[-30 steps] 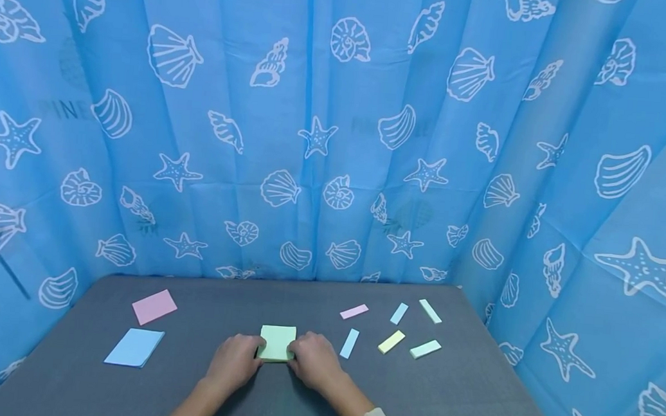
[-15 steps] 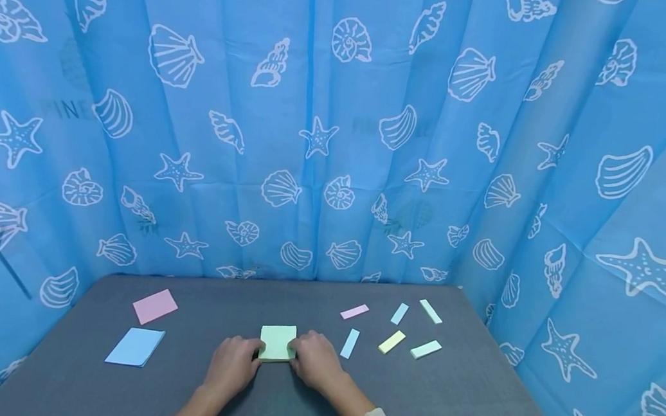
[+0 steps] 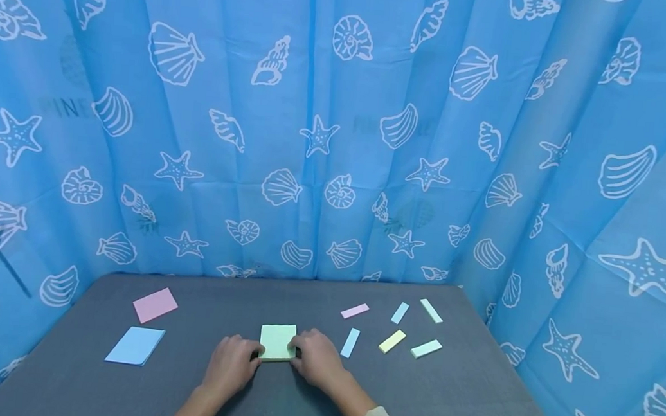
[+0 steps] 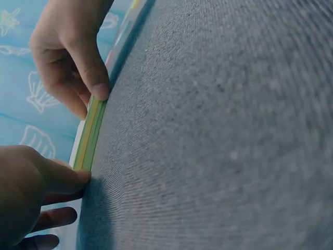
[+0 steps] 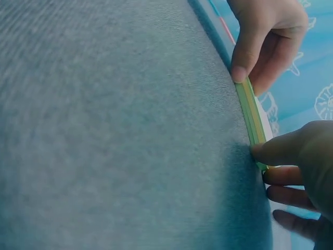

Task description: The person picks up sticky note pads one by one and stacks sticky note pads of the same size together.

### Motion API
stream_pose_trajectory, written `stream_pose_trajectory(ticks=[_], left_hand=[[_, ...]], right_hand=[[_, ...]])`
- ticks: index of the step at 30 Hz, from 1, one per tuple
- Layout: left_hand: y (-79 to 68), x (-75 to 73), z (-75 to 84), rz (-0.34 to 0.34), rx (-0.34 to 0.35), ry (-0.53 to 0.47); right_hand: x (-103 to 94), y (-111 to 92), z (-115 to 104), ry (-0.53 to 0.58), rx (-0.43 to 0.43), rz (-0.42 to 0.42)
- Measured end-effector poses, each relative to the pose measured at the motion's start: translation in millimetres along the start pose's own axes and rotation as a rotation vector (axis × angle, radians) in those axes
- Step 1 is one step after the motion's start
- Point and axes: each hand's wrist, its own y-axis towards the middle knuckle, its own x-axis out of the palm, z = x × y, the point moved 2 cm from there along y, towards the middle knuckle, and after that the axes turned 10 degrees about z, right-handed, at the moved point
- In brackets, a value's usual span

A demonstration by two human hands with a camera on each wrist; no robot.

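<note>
Both hands grip a square stack of sticky notes [image 3: 278, 342], pale green on top, which lies flat on the grey cloth-covered bench [image 3: 441, 402]. The left hand [image 3: 232, 363] pinches its left side, thumb on the near edge, fingers partly curled. The right hand [image 3: 318, 360] pinches the right side in much the same way, its thumb also at the near edge and a fingertip resting over the top sheet. Neither hand is spread wide; in each wrist view, that wrist's own hand has its lower fingers held loosely apart beyond the pinch. The stack sits directly between the two hands, touching both, with most of its top face uncovered. Its near edge shows a yellow band between green layers in the left wrist view.

To the left of the hands lie a blue sticky-note pad [image 3: 134, 345] and, just beyond it on the far side, a pink sticky-note pad [image 3: 155, 305]. To the right are six narrow note strips: a pink strip [image 3: 355, 311], a blue strip [image 3: 400, 313] and a green strip [image 3: 431, 311] farther off, and nearer, another blue strip [image 3: 349, 342], a yellow strip [image 3: 391, 341] and a second green strip [image 3: 426, 349]. A blue curtain [image 3: 348, 151] printed with white shells and starfish hangs behind the bench
</note>
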Motion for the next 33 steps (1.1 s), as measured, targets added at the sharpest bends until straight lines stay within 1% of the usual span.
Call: stream_pose_trajectory(ticks=[4, 9, 17, 19, 25, 27, 30, 33], left_hand=[[1.2, -0.9, -1.2, -0.020, -0.014, -0.002], [1.0, -1.4, -1.9, -0.018, -0.011, -0.008], [0.9, 0.0, -2.5, -0.015, -0.028, -0.025], [0.8, 0.6, -3.9, -0.028, -0.039, -0.043], [0.6, 0.5, -12.6, -0.106, -0.100, -0.122], [0.9, -0.2, -16.3, -0.115, -0.104, -0.136], [1.5, -1.8, -22.9, -0.101, -0.099, -0.151], [1.1, -4.7, -30.2, -0.060, -0.099, -0.155]], right_hand=[[2.0, 0, 2, 0.053, 0.058, -0.023], [2.7, -1, 3, 0.071, 0.068, -0.039], [2.0, -3, 3, 0.101, 0.079, -0.032], [1.6, -2, 3, 0.101, 0.082, -0.034], [2.7, -1, 3, 0.097, 0.110, -0.055], [2.5, 0, 3, 0.100, 0.114, -0.059], [1.7, 1, 3, 0.110, 0.118, -0.063], [1.4, 1, 2, 0.116, 0.118, -0.064]])
